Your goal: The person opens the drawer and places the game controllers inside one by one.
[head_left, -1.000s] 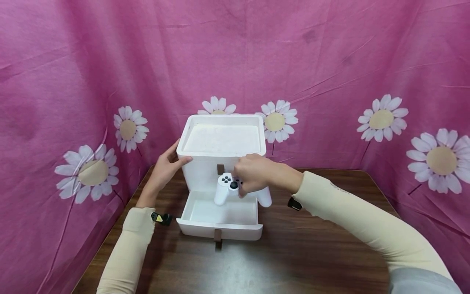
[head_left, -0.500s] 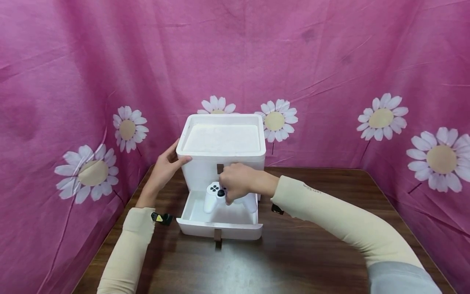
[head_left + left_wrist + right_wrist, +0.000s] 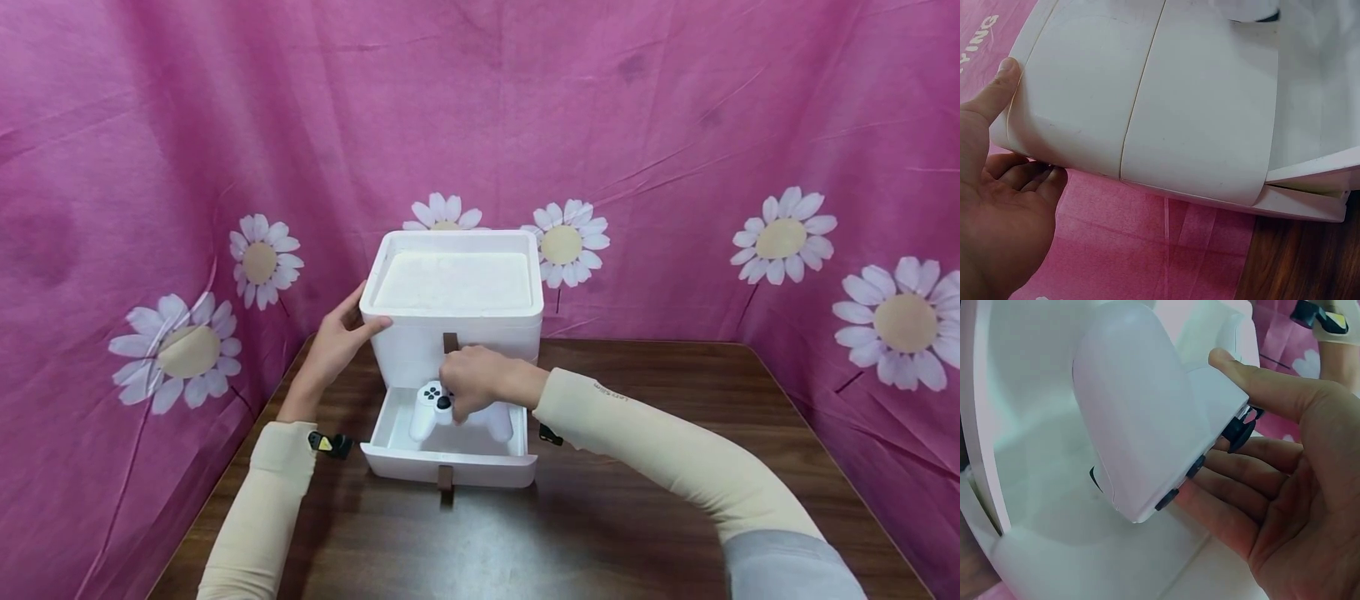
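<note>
A white storage box [image 3: 454, 283] stands on the table with its bottom drawer [image 3: 450, 468] pulled out. My right hand [image 3: 459, 407] grips a white game controller [image 3: 429, 407] from above and holds it low inside the drawer. In the right wrist view the thumb and fingers [image 3: 1235, 506] clasp the controller [image 3: 1141, 425] just over the drawer floor [image 3: 1041, 487]. My left hand [image 3: 352, 323] rests flat against the box's left side, thumb on the front top corner. The left wrist view shows that hand [image 3: 1019, 125] against the box wall [image 3: 1147, 94].
The dark wooden table [image 3: 615, 517] stretches out in front of and to the right of the box. A pink cloth with white daisies [image 3: 780, 237] hangs close behind and on both sides. The box has a recessed top [image 3: 454, 280] and brown pull tabs [image 3: 445, 477].
My right hand has carried the controller down and to the left, from above the drawer's right edge into the drawer. The left hand and the box have stayed put.
</note>
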Motion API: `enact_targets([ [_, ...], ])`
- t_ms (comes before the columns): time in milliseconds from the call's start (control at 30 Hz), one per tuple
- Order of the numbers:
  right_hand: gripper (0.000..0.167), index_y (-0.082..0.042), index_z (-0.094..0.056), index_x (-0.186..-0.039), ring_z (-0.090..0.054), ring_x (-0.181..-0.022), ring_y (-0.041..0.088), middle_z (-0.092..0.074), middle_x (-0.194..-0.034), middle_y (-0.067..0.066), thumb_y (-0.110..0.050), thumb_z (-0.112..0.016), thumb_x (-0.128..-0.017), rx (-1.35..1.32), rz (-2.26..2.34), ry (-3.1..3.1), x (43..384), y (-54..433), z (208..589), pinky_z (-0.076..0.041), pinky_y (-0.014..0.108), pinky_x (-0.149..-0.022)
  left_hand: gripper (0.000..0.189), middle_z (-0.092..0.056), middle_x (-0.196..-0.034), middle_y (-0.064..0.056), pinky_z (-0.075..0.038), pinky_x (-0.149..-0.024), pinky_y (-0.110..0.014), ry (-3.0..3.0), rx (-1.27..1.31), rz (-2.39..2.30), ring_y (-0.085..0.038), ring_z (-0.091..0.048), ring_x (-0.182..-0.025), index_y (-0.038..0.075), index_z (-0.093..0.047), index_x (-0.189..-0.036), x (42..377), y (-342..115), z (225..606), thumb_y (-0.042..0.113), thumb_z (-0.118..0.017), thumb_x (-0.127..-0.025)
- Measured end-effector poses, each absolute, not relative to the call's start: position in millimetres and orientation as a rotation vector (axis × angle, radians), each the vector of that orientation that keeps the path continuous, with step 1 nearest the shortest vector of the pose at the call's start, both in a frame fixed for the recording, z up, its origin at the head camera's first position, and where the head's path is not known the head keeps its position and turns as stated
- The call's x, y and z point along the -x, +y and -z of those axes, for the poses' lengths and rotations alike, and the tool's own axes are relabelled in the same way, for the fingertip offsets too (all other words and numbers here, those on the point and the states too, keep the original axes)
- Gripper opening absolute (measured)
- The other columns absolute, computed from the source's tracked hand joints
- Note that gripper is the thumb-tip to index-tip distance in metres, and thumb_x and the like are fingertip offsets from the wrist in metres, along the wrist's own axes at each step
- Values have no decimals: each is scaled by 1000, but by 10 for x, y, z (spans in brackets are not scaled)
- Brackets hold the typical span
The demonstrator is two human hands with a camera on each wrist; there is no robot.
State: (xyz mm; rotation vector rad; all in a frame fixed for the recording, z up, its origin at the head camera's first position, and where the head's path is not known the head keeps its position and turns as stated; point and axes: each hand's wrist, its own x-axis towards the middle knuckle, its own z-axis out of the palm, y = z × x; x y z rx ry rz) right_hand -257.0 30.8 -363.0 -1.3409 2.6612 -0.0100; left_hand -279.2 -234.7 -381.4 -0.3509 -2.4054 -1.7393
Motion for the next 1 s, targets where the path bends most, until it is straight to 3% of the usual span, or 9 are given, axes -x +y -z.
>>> enact_targets([
  [367,25,-14,-80,-87,-54,-69,10,-67,-77,-7,-32,-94,-78,1289,-16,2645,2627,183,3919,-46,22,-61,82,-35,-174,2,-43,-121,-52,-2407,357,1740,-27,-45,-153,36,-33,-168,2788,-2355,3817,34,-78,-99],
  [767,26,-16,-76,-80,-47,-63,9,-63,-68,-9,-35,-95,-79,1265,-82,2648,2658,128,4129,-41,22,-57,82,-35,-174,3,-42,-122,-52,-2397,365,1739,-26,-43,-155,36,-33,-167,2796,-2345,3812,34,-79,-99],
  [1000,30,-13,-81,-96,-55,-68,10,-72,-85,-4,-35,-95,-81,1229,-117,2667,2635,108,4232,-49,23,-63,83,-34,-174,4,-42,-122,-52,-2405,354,1731,-26,-42,-156,37,-33,-167,2783,-2342,3820,36,-79,-99],
])
